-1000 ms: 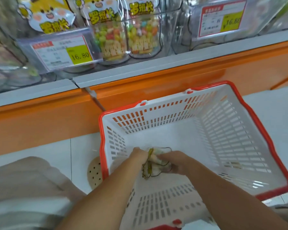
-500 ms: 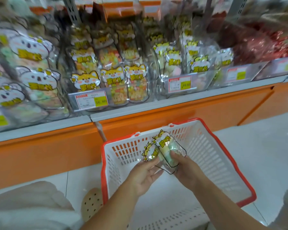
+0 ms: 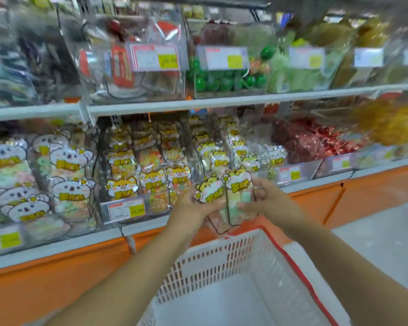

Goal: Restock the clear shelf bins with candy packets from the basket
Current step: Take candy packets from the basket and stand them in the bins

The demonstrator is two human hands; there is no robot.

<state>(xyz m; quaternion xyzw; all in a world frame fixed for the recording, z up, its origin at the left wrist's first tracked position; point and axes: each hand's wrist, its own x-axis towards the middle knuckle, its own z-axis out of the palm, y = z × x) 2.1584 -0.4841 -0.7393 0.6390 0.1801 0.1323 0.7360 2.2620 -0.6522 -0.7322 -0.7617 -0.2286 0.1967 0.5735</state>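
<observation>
- Clear plastic with yellow cat-face tops: left packet and right packet, side by side and touching, held up just above the far rim of the basket, in front of the lower shelf.
- Left hand: cups the left packet from below and behind, fingers curled round its lower part.
- Right hand: pinches the right packet, thumb laid across the front over pale green and white sweets, other fingers curled behind.
- White slotted walls and a red rim on the basket; sits low in the middle of the view, on the pale floor, just beside the orange shelf base.
- Just behind the held packets: a clear bin packed with rows of the same cat-face packets, standing upright, some filled with mixed-colour sweets.
- On that bin's front: a price tag with a red header and a yellow patch; print too blurred to read with any certainty.
- Further left on the same shelf: koala-face packets of pastel sweets, stacked in the neighbouring bins.
- Further right on that shelf: a heap of shiny red wrapped sweets.
- One shelf up: more clear bins, one holding round green sweets, each with its own tag; heavily blurred, so hard to tell much else.
</observation>
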